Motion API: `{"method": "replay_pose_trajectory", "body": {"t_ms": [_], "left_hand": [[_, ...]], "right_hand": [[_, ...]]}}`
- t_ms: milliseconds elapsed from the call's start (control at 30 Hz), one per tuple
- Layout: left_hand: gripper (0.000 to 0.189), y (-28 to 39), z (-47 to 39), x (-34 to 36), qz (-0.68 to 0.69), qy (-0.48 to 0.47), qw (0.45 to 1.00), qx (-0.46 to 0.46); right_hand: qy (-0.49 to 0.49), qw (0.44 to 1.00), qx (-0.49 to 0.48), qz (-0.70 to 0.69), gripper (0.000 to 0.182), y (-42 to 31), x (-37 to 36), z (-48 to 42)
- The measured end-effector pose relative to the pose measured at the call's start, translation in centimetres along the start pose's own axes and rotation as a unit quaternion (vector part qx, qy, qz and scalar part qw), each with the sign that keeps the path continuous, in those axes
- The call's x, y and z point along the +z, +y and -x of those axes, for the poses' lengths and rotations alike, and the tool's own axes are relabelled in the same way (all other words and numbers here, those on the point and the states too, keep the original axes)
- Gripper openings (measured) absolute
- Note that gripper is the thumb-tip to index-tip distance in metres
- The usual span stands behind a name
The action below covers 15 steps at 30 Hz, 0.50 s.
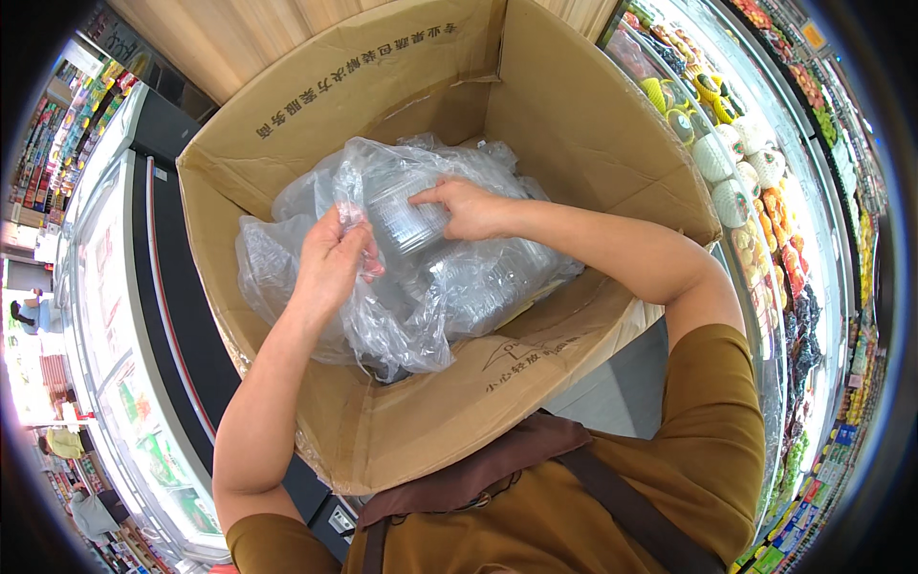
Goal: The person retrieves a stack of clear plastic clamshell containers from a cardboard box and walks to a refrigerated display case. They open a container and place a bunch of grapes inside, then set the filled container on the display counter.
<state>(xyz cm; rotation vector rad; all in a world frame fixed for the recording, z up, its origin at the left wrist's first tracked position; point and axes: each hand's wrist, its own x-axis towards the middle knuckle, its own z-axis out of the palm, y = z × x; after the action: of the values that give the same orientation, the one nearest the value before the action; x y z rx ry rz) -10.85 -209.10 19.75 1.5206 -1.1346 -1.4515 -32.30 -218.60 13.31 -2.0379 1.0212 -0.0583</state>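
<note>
A large cardboard box (574,151) stands before me, its flaps up, with clear plastic bags in it. My left hand (341,251) grips the gathered edge of one clear plastic bag (394,337). Inside that bag's mouth lies a stack of clear plastic containers (409,222). My right hand (466,208) is over this stack, index finger stretched out towards the containers and the other fingers curled; it holds nothing that I can see. A second stack of clear containers (480,283) shows through the plastic, lower right of the first.
On the right runs a chilled display case with packed fruit (767,165). A glass-fronted cooler (107,344) with a dark side is at the left. Behind the box is a wooden panel (215,36). Several people are far off at the left edge.
</note>
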Motion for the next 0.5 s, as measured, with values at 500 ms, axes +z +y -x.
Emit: {"method": "replay_pose_trajectory", "body": {"t_ms": [500], "left_hand": [[0.015,-0.5,-0.1,3.3,0.092,-0.244,0.948,0.182]], "right_hand": [[0.106,0.965,0.182,0.157,0.093,12.5,0.1,-3.6]]}}
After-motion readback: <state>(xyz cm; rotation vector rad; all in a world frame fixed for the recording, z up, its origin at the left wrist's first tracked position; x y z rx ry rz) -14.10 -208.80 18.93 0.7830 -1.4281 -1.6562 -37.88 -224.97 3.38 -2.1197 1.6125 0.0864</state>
